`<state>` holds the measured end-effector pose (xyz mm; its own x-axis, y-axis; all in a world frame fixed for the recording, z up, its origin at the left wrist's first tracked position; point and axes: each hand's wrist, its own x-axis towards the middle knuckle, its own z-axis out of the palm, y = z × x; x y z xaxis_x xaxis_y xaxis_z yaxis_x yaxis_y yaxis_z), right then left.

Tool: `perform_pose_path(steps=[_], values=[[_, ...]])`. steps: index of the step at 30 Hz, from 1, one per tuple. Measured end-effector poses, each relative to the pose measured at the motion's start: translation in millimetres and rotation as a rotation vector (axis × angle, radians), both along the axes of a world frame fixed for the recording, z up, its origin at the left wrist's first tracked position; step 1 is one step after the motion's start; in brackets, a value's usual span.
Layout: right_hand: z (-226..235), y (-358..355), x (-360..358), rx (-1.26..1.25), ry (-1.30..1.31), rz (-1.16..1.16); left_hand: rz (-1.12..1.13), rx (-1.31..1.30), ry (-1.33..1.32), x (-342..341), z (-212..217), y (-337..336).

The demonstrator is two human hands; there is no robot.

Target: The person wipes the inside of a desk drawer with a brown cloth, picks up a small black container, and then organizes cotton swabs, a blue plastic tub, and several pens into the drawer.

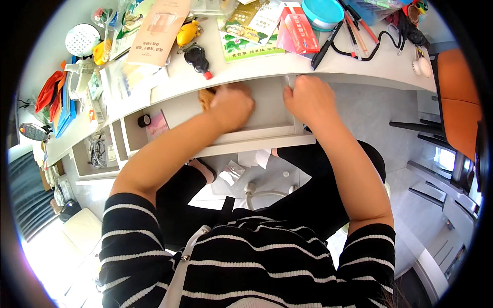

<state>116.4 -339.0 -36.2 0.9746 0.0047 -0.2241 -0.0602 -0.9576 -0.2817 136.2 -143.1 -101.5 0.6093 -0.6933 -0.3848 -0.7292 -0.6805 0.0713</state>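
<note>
Gripping drawer (267,134) edge: right hand (308,99) | left hand (232,106) fisted inside

1 view only: head-worn fisheye camera, looking steeply down over wearer's striped torso toward white desk (359,69) and open drawer (267,110) beneath its front edge. Close range: left hand (231,105) and right hand (308,97) fill centre, forearms entering from lower edge. Desk's front edge bows across upper third; straight lines curve toward dark circular rim. Floor visible below drawer, orange chair (457,97) at right rim.
</note>
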Motion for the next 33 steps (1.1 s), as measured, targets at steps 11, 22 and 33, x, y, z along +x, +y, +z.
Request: perform_pose_path(steps=[11, 22, 33], values=[[-0.1, -3.2, -3.0, -0.004, 0.053, -0.006, -0.005, -0.13, 0.134, 6.9, 9.9, -4.9], [8.1, -3.3, -1.1, -0.072, 0.14, 0.043, -0.356, -0.454, 0.172, 4.3, 3.5, 16.3], [18.8, 2.3, -1.6, -0.131, 0.163, 0.071, -0.006, -0.715, -0.137, -26.1, 63.6, 78.0]])
